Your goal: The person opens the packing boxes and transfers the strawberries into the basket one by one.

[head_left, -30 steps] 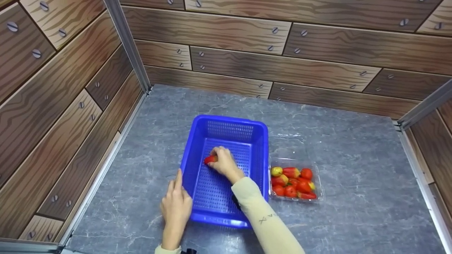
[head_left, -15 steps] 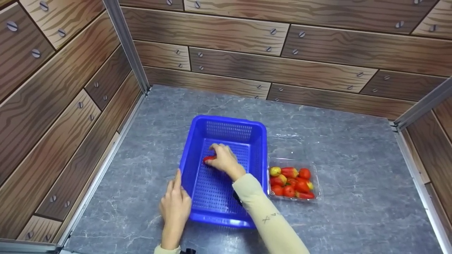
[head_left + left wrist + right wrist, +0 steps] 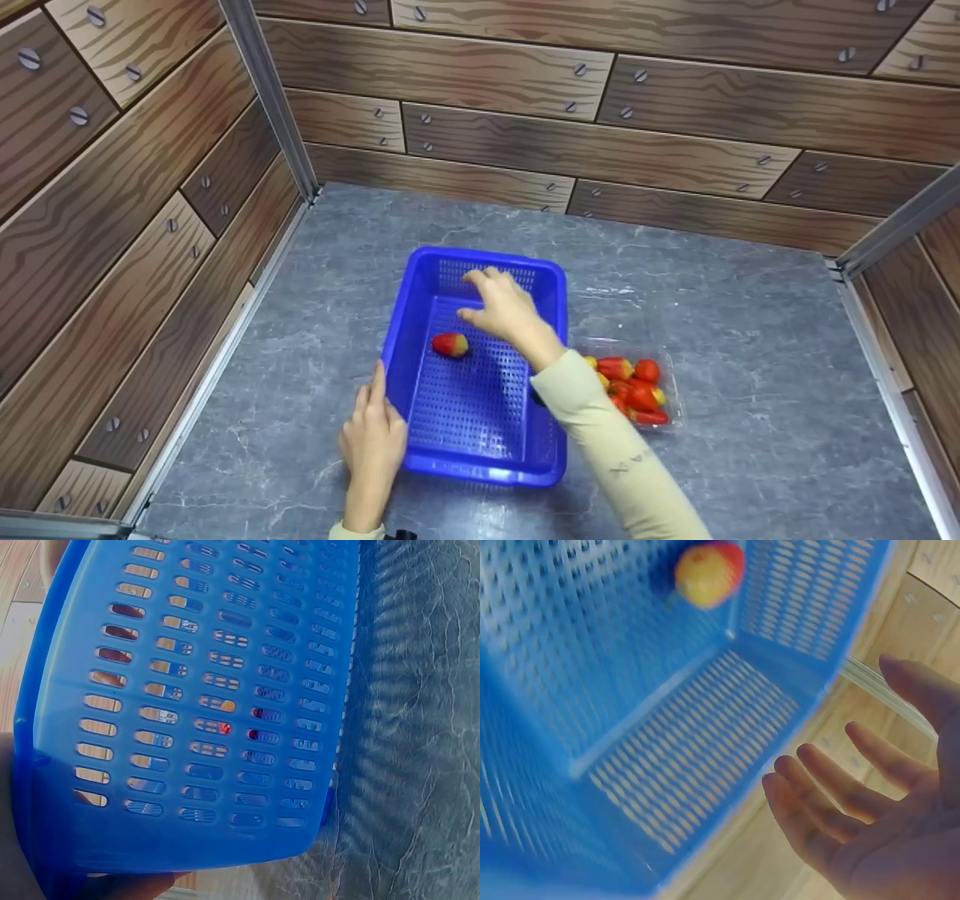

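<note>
A blue perforated basket (image 3: 405, 352) sits on the grey table. One red and yellow strawberry (image 3: 450, 344) lies on its floor near the left wall; the right wrist view shows the strawberry (image 3: 709, 571) too. My right hand (image 3: 501, 304) hovers above the basket's far end, fingers spread and empty (image 3: 832, 802). My left hand (image 3: 373, 439) rests flat against the basket's near left wall, which fills the left wrist view (image 3: 195, 712). A clear plastic tray (image 3: 670, 401) of several strawberries (image 3: 634, 390) stands right of the basket, partly behind my right sleeve.
Wood-patterned walls (image 3: 600, 142) close in the table at the back and on both sides. Bare grey tabletop (image 3: 765, 360) stretches right of the tray and behind the basket.
My right hand has let go of the strawberry, which now lies on the basket floor, and has lifted up and towards the far right. The left hand has not moved.
</note>
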{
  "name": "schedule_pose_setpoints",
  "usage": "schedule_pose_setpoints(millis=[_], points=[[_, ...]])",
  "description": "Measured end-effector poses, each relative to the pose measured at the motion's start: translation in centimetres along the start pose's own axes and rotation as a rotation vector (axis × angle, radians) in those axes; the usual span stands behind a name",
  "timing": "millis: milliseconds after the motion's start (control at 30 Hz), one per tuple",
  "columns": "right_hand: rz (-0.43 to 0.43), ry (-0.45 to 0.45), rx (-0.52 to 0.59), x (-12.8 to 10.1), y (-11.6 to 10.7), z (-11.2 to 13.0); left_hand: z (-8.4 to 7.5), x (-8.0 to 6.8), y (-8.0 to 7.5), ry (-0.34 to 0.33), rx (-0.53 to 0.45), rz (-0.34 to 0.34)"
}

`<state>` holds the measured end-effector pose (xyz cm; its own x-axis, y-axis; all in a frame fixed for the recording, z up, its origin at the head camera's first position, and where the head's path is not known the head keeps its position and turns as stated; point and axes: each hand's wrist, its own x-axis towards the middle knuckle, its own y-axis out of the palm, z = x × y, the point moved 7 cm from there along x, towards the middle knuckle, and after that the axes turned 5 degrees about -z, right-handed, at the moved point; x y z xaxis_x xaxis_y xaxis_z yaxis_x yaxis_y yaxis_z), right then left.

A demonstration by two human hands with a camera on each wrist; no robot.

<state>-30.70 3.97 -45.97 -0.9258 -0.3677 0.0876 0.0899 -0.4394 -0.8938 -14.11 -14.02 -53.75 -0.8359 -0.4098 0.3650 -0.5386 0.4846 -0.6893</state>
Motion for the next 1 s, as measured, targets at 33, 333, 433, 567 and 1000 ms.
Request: schedule_pose_setpoints(millis=[33,333,433,567,1000], points=[[-0.013,-0.009,-0.005,-0.2,-0.7,0.0,0.0,0.0,0.0,-0.003,0.002,0.003],[-0.140,-0.084,0.005,-2.3,-6.2,-0.6,-0.2,0.0,-0.1,-0.014,0.029,0.009],[-0.158,-0.081,0.024,-3.1,-7.8,-1.2,-0.2,-0.1,-0.1,-0.011,0.035,0.006],[-0.179,-0.059,0.031,-4.2,-9.9,-2.4,-0.2,-0.2,-0.2,-0.002,0.037,-0.002],[-0.324,-0.029,0.027,-8.9,-15.1,-8.4,-0.2,-0.3,0.0,0.001,0.033,0.005]])
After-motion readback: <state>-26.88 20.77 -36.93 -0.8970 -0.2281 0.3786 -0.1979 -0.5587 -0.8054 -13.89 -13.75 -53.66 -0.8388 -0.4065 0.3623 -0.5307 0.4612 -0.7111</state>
